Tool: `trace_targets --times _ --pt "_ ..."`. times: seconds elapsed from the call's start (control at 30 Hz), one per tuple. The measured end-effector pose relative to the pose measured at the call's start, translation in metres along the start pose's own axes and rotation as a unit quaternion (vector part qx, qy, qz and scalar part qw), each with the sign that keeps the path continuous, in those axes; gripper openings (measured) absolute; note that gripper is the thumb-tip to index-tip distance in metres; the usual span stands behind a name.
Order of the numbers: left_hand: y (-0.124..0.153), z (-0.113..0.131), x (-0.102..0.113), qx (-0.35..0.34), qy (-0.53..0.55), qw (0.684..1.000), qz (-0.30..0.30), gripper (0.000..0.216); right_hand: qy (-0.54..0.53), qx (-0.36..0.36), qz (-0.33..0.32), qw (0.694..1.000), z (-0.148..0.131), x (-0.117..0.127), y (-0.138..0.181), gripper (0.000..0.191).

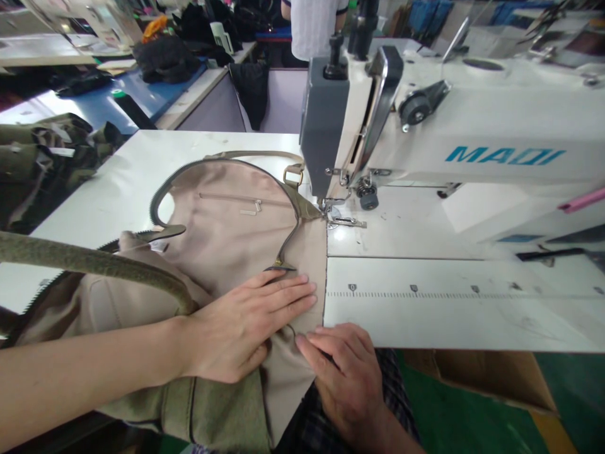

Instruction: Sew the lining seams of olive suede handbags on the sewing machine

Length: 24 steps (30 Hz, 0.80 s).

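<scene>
A beige bag panel (227, 233) with a zip and olive trim lies on the white sewing table (118, 183), its right edge under the presser foot (331, 211) of a white sewing machine (472, 126). My left hand (246, 325) lies flat on the fabric, fingers stretched out toward the seam edge. My right hand (343, 372) sits at the table's front edge, fingers curled and pinching the fabric's lower edge. An olive strap (89, 261) arcs over my left forearm.
A ruler scale (449, 293) runs along the table front right of the fabric. Olive bags (42, 164) are piled at the left. Behind are a blue table (108, 104) with dark cloth and a person in white (314, 25). A cardboard box (491, 375) sits below.
</scene>
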<state>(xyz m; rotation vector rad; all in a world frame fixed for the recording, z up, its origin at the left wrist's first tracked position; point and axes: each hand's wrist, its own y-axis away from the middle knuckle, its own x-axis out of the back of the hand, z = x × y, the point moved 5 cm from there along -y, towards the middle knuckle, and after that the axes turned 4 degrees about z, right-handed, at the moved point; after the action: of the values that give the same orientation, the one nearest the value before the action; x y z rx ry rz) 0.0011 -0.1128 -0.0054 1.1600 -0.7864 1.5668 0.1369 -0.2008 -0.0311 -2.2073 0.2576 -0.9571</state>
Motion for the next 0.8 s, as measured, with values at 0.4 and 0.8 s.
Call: trace_targets --times 0.4,0.8 --pt "-0.007 -0.002 0.010 -0.010 0.040 0.999 0.017 0.074 0.055 0.007 -0.092 0.994 0.018 0.004 -0.022 0.035" --pt "-0.006 -0.005 0.014 0.032 -0.062 0.991 0.111 0.072 0.003 0.029 -0.100 0.995 0.025 -0.006 -0.042 0.034"
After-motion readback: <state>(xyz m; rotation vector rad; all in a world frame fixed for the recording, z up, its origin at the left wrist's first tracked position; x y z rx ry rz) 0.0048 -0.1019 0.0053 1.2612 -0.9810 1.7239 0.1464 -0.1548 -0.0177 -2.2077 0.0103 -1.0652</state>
